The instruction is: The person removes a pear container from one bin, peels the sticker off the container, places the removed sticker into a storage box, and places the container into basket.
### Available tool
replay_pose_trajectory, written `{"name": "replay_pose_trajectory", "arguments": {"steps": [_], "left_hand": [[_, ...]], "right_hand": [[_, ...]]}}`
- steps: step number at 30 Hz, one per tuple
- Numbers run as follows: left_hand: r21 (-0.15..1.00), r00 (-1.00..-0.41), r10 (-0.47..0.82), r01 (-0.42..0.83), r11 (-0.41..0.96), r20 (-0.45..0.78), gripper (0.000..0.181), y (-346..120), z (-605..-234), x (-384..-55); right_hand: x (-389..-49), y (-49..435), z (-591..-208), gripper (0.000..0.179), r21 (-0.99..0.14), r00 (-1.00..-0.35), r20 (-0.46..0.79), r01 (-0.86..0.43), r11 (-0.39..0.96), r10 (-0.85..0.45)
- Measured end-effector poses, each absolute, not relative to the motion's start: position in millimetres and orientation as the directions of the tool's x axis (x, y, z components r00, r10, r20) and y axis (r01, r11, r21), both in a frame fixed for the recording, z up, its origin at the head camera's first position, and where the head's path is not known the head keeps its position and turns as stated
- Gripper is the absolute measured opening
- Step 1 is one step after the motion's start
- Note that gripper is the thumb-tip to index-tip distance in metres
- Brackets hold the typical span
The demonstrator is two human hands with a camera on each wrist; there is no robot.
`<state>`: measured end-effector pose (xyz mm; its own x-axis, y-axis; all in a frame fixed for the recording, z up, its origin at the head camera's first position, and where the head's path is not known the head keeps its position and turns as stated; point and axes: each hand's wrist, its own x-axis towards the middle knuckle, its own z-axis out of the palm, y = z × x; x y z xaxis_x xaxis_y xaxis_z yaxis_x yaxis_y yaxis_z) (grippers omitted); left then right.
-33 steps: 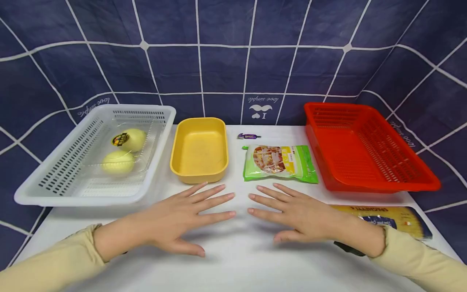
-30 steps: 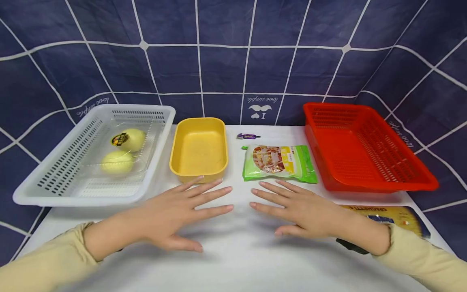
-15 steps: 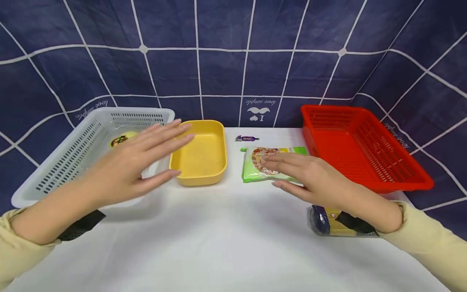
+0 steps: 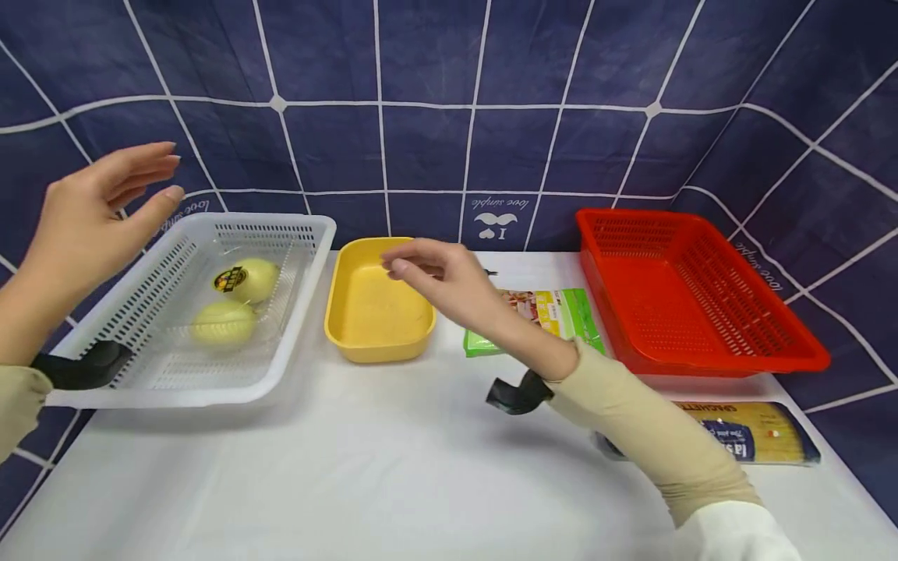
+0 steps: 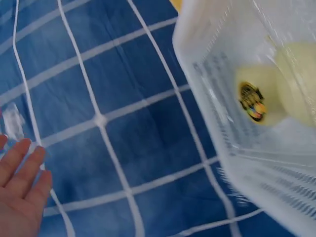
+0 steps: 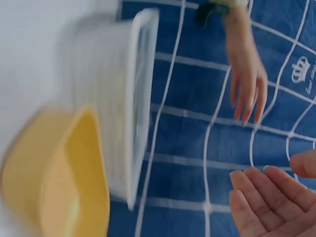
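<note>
My left hand [image 4: 105, 210] is raised at the far left, above the back left side of the white basket [image 4: 175, 395], fingers loosely bent and holding nothing. The basket holds a clear plastic box with two pale yellow-green round fruits [image 4: 224, 323], one under a dark sticker. My right hand [image 4: 456, 280] hovers over the right side of the yellow tub [image 4: 379, 354], apart from it as far as I can tell. In the right wrist view the right fingers [image 6: 264, 192] are relaxed with nothing in them. Behind that arm lies a green food packet [image 4: 578, 315], partly covered.
A red basket [image 4: 701, 362] stands at the right. In front of it lies a spaghetti pack [image 4: 772, 444], partly under the right sleeve. The small purple-wrapped item is mostly hidden behind the right hand. Dark blue gridded cloth [image 4: 421, 148] hangs behind the white table [image 4: 316, 483].
Both hands have left their place over the front of the table. The left hand has risen to the far left; the right has moved left and back over the tub. The objects stay put.
</note>
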<state>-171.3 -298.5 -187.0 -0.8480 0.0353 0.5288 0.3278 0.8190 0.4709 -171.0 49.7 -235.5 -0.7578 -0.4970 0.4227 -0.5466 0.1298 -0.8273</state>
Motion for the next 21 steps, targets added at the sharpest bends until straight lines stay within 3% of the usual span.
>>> {"name": "replay_pose_trajectory", "arguments": {"steps": [3, 6, 12, 16, 21], "left_hand": [[0.568, -0.878, -0.041, 0.272, 0.777, 0.477, 0.05, -317, -197, -182], [0.639, -0.916, -0.098, 0.192, 0.745, 0.39, 0.051, -336, -209, -195], [0.732, -0.977, -0.063, 0.11, 0.673, 0.205, 0.059, -391, -253, -232], [0.732, -0.998, -0.039, 0.006, 0.681, 0.044, 0.072, -420, -277, -245], [0.668, -0.985, 0.025, -0.096, 0.738, -0.169, 0.082, -422, -276, -236]], "right_hand": [[-175, 15, -243, 0.023, -0.918, -0.788, 0.351, -0.397, -0.018, -0.506], [-182, -18, -252, 0.027, -0.971, -0.84, 0.23, -0.162, -0.178, -0.491], [-190, -85, -269, 0.037, -0.9, -0.9, -0.055, 0.233, -0.369, -0.433], [-192, -121, -278, 0.049, -0.854, -0.888, -0.17, 0.349, -0.385, -0.428], [-193, -153, -285, 0.066, -0.844, -0.889, -0.273, 0.405, -0.352, -0.369]]}}
